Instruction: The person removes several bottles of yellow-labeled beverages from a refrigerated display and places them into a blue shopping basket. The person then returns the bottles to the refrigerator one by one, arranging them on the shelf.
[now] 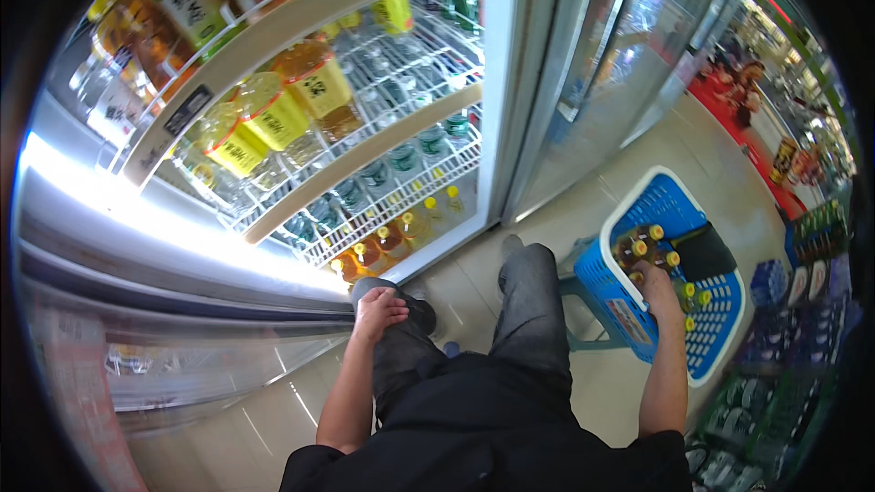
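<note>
My left hand (380, 311) rests on my left knee with loosely bent fingers and nothing in it. My right hand (660, 289) reaches over the rim into a blue plastic shopping basket (730, 348). Its fingers close around the neck of a dark-drink bottle with an orange-yellow cap (637, 278). More dark bottles (646, 236) with similar caps stand grouped beside it. Several clear bottles with yellow caps (694, 297) and a dark flat item (707, 251) also lie in the basket. My fingertips are partly hidden among the bottles.
A grey-green plastic stool (593, 345) is under the basket. Before me stands a lit drinks fridge with wire shelves (403, 184), yellow-labelled bottles (273, 119) and bottom-row amber bottles (369, 254). Glass doors (615, 75) flank it. Packaged drinks (745, 403) are stacked at right.
</note>
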Motion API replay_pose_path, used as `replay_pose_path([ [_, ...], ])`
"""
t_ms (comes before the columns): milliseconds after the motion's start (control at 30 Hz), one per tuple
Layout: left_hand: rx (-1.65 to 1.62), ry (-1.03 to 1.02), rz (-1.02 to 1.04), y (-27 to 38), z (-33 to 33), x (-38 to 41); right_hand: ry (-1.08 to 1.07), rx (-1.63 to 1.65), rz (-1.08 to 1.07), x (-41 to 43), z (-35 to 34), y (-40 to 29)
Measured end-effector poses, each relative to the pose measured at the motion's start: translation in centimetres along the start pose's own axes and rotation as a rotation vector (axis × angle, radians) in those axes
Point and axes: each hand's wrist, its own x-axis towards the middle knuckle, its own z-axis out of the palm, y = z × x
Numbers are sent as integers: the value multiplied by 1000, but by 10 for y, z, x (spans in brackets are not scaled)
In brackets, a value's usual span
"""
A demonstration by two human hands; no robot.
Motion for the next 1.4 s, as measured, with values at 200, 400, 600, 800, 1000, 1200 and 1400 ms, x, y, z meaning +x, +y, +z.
replay_pose_path([
  [200, 10, -19, 36, -18, -20, 13, 159, 65, -13, -4, -35, 23],
  [400, 52, -48, -9, -11, -10, 16, 460, 35, 209, -34, -75, 77],
  [600, 108, -26, -21, -9, -6, 15, 324, 17, 392, -62, -64, 104],
  [800, 115, -22, -18, -10, -12, 18, 183, -160, 496, -67, -34, 111],
  [1000, 119, -25, -23, -10, -7, 19, 88, -103, 591, -61, -16, 131],
  [1200, 95, -33, -3, -10, -8, 19, 62, -117, 548, -50, -18, 134],
  [1400, 98, 10, -22, -2, 6, 6, 233, -50, 352, -63, -18, 143],
])
